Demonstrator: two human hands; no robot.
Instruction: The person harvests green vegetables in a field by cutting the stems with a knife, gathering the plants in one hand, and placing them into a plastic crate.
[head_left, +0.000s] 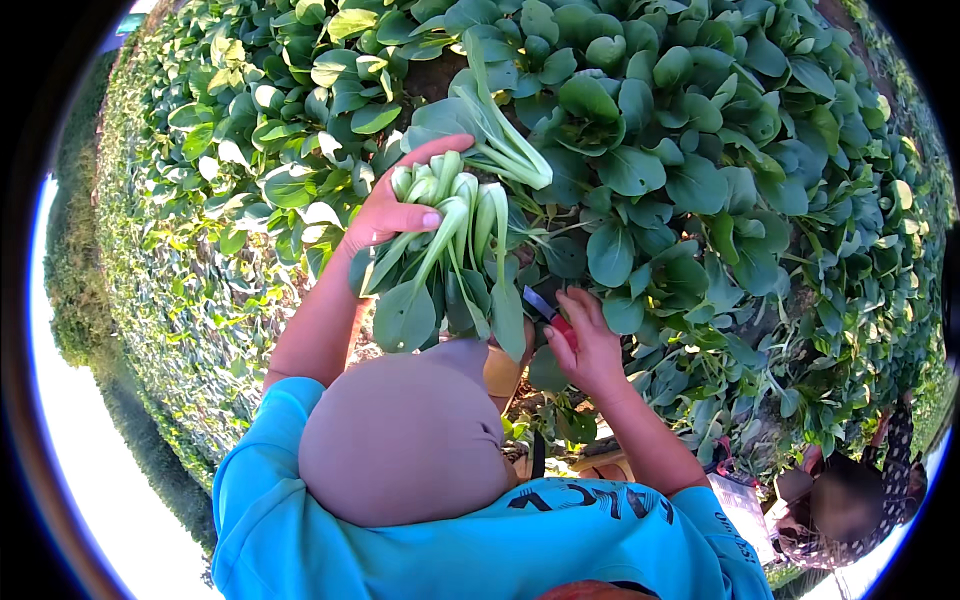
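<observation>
My left hand (382, 210) grips a bunch of cut pak choi (454, 217), its pale stalk bases turned up and the dark leaves hanging down over my knee. Just beyond the fingertips is another pak choi head (517, 154), with its cut base pointing right; whether my fingers touch it I cannot tell. My right hand (592, 349) is closed around the red handle of a small knife (541, 306). The blade points up and left, below the growing leaves and to the right of the bunch.
Rooted pak choi plants (686, 169) grow densely ahead and to the right. My bent knee (405, 435) rises between my arms. At lower right another person (847, 499) is low among the plants, near a pale crate-like object (741, 506).
</observation>
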